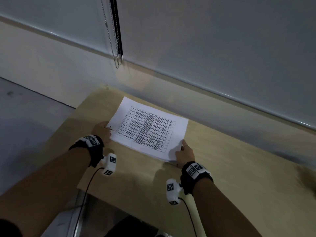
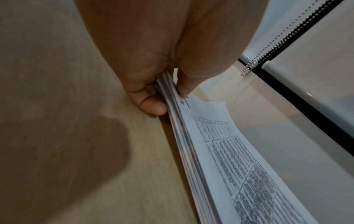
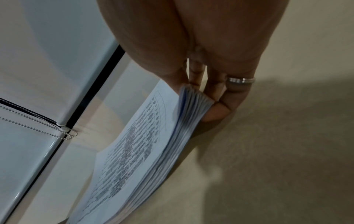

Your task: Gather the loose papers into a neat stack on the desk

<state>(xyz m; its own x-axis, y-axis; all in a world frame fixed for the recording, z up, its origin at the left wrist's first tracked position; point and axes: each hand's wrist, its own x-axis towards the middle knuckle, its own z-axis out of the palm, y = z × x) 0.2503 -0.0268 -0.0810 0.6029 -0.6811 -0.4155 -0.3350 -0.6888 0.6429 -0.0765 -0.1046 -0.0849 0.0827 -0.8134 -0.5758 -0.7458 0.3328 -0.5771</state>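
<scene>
A stack of white papers (image 1: 148, 129) with a printed table on the top sheet lies on the light wooden desk (image 1: 222, 168). My left hand (image 1: 102, 130) pinches the stack's left corner, thumb on top and fingers beneath, as the left wrist view shows on the paper stack (image 2: 191, 136) held by the left hand (image 2: 162, 91). My right hand (image 1: 184, 154) grips the near right corner; in the right wrist view the paper stack (image 3: 153, 144) fans slightly at that corner between thumb and the right hand's fingers (image 3: 220, 94), one of which wears a ring.
The desk butts against a wall ledge (image 1: 222, 106) under a window with roller blinds. A bead chain (image 1: 116, 53) hangs above the desk's far edge. The desk's left edge (image 1: 68, 127) drops to grey floor. A dark blurred object (image 1: 307, 177) sits at the far right.
</scene>
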